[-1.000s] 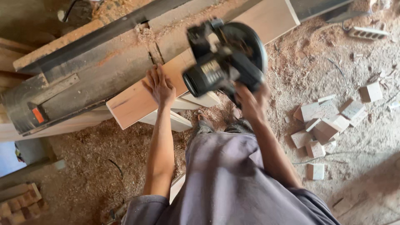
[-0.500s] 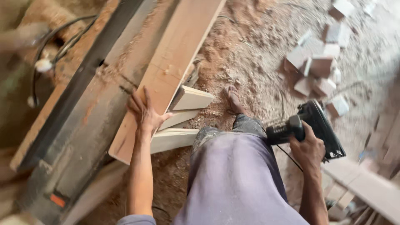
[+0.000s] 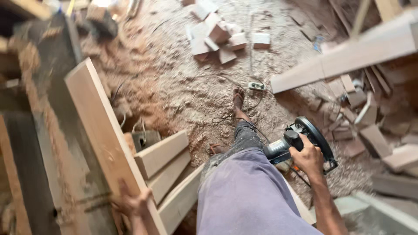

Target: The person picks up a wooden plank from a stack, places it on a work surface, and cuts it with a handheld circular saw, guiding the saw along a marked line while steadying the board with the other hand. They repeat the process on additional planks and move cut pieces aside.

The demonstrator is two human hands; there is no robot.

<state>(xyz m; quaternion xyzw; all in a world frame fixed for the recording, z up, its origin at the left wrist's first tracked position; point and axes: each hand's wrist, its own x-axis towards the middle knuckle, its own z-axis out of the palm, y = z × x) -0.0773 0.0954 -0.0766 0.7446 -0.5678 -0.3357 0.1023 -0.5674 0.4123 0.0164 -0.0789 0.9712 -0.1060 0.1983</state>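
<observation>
My right hand (image 3: 308, 156) grips the handle of a black circular saw (image 3: 305, 141), held low at my right side above the sawdust floor. My left hand (image 3: 129, 203) rests on the near end of a long pale wooden plank (image 3: 101, 129), which lies on a dark workbench (image 3: 52, 143) at the left. My leg in speckled trousers and a bare foot (image 3: 238, 101) stretch toward the middle of the floor. A purple shirt fills the lower centre.
Shorter planks (image 3: 162, 153) lean beside the bench. A pile of small wood blocks (image 3: 217, 37) lies far ahead. Offcuts (image 3: 370, 122) and a long beam (image 3: 348, 56) crowd the right. A cable and socket (image 3: 256, 86) lie on the sawdust floor.
My right hand has swung the saw off the plank and down to my right side. The view has turned right; my left hand stays on the plank.
</observation>
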